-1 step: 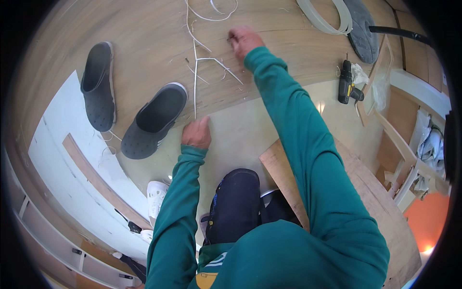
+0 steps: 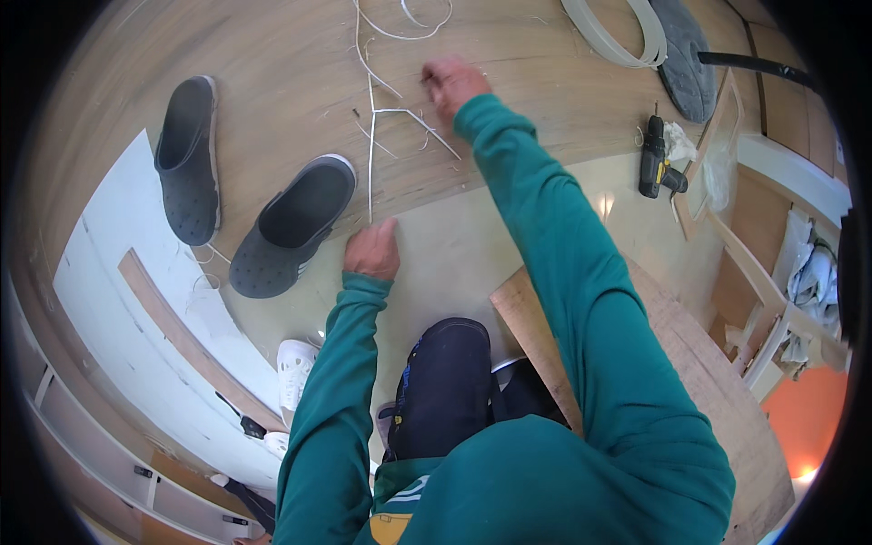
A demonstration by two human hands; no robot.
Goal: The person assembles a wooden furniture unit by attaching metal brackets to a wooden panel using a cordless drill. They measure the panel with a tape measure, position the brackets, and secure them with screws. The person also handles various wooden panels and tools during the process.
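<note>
- At the near end of a thin white strip [image 2: 371,177], knuckles up and fingers curled: left hand [image 2: 371,250]. Cannot tell whether pinching that end or only resting against it.
- Well apart from there, farther from the body and to the right, over the wood-grain surface [image 2: 545,109]: right hand [image 2: 454,86], fingers bent inward, slightly blurred. Cannot tell whether pinching anything.
- Stretched out on the wood-grain surface, away from the left hand: white strip, with 1 arm branching right, then slanting back toward the body. Cannot tell whether all 1 piece or several.
- Beyond, looping near the upper edge of the view: curled white length [image 2: 409,37].
- To the left of the white strip: 2 dark clogs, the nearer clog [image 2: 291,222] tilted toward the strip, the farther clog [image 2: 187,163] standing apart.
- Off to the right, lying beside crumpled white material [image 2: 678,142]: black-and-yellow drill [image 2: 651,163].
- At upper right, touching or overlapping a grey pad [image 2: 683,73]: pale looped band [image 2: 599,34].
</note>
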